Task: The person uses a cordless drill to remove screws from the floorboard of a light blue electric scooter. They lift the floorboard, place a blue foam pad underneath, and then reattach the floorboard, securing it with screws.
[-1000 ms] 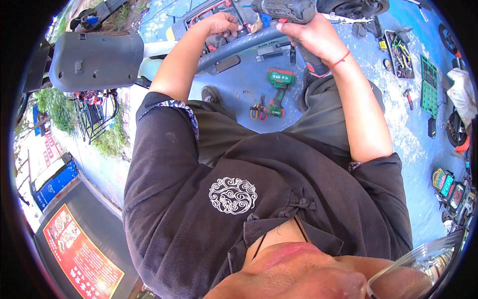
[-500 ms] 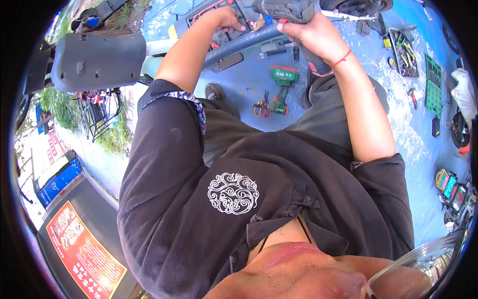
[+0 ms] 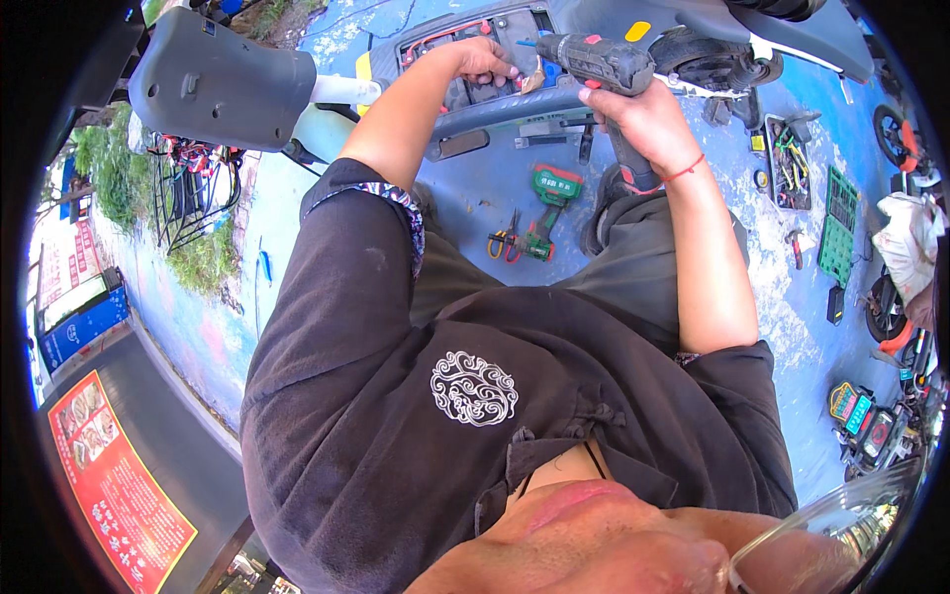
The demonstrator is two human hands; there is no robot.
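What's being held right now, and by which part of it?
The right grip holds the dark drill by its handle. Whether the left grip holds anything cannot be told.

Pale lettering on red poster [image 3: 123,485], small white print on green drill [image 3: 555,188].

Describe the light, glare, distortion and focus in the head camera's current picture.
Head view: daylight bleaches patches at far left; black fisheye edging fills the corners. Head view, lower right: the glasses show bright reflections. Head view, top: the black drill looks fairly sharp.
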